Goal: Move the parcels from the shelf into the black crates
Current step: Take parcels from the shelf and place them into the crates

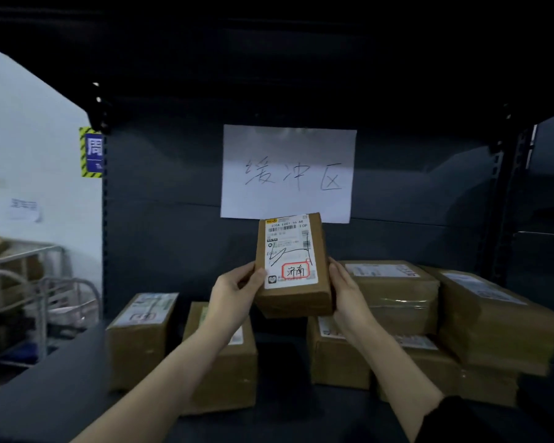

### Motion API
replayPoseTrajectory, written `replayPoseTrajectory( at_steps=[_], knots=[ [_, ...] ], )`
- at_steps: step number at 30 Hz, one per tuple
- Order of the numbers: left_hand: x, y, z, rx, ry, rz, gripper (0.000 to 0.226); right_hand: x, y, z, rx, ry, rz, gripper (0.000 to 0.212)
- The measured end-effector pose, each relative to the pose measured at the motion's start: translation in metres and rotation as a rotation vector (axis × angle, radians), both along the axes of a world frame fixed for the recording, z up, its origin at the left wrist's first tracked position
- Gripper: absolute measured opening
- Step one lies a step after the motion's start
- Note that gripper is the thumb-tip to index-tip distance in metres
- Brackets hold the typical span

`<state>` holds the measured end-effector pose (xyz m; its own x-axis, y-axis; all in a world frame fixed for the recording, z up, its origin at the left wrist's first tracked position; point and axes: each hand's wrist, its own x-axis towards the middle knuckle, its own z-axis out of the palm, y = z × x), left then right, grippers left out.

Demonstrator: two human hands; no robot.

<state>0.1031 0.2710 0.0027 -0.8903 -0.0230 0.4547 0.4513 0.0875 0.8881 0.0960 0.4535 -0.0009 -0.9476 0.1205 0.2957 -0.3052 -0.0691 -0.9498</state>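
I hold a small brown cardboard parcel [293,266] upright above the dark shelf [61,394], its white shipping label with a red-boxed mark facing me. My left hand [237,287] grips its left edge, thumb on the front. My right hand [346,286] grips its right edge. Several other brown parcels stay on the shelf: one at the left [139,337], one under my left forearm [227,369], and a stack at the right [397,295] with a larger box [493,321] at its far end. No black crate is in view.
A white paper sign [288,174] with handwriting hangs on the shelf's dark back panel. The shelf's upright posts [104,219] frame the bay. To the left, beyond the shelf, stands a metal wire cart [29,298] with cardboard on it.
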Motion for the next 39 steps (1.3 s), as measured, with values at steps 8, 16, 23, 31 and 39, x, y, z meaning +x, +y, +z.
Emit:
replayPoseTrajectory(
  at_steps=[8,16,23,31,39],
  knots=[
    [0.022,-0.026,-0.008,-0.024,0.010,0.040,0.031,0.003,-0.028,-0.007,-0.010,-0.083,0.179,0.044],
    [0.024,-0.108,0.004,0.005,-0.033,0.241,0.037,-0.013,-0.121,0.003,0.070,-0.173,0.381,0.053],
    [0.030,-0.194,0.002,0.215,-0.084,0.345,0.040,-0.020,-0.224,0.008,0.242,-0.182,0.441,0.054],
    [0.054,-0.285,-0.039,0.235,-0.129,0.521,0.033,-0.015,-0.345,-0.025,0.275,-0.189,0.506,0.041],
    [0.027,-0.307,-0.084,0.235,-0.409,0.527,0.043,-0.025,-0.363,-0.073,0.225,-0.394,0.482,0.037]
  ],
)
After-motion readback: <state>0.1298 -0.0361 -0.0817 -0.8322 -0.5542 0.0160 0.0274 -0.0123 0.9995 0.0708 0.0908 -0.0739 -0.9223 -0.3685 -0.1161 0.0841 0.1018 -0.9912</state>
